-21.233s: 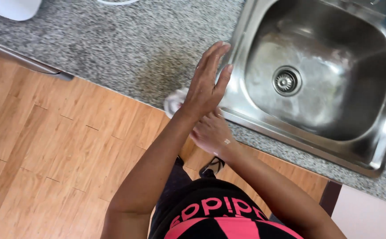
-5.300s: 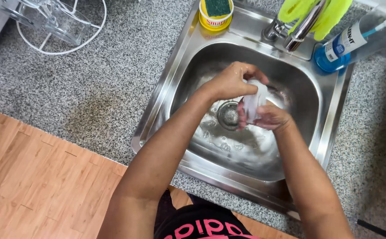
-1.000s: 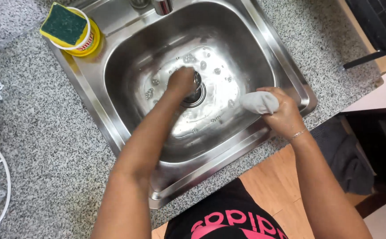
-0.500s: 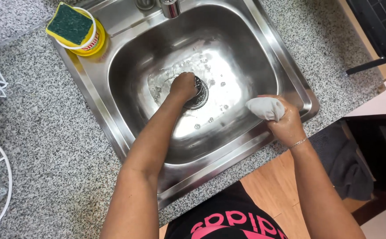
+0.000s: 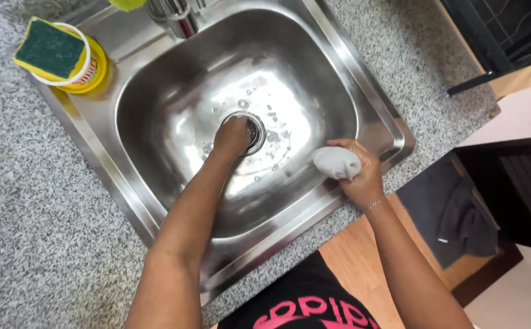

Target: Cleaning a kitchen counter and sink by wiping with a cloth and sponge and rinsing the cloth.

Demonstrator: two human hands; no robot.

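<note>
Tub: a round yellow tub [image 5: 85, 67] with a white rim stands on the sink ledge at the upper left; its label cannot be made out.
Sponge: a green and yellow sponge [image 5: 47, 47] lies on top of the tub.
Counter: grey speckled stone counter [image 5: 28, 201] surrounds the sink.
Sink: steel sink [image 5: 155, 140], wet, with drops around the drain [image 5: 254, 129] at its centre.
Tap: chrome tap [image 5: 177, 15] at the top edge.
Left hand: the left hand [image 5: 233, 135] reaches down into the sink, arm extended, fingers curled closed over the drain; what it grips cannot be told.
Right hand: the right hand [image 5: 357, 173] is closed around a balled white cloth [image 5: 336, 162].
Cloth position: at the sink's right rim, well apart from the left hand.
</note>
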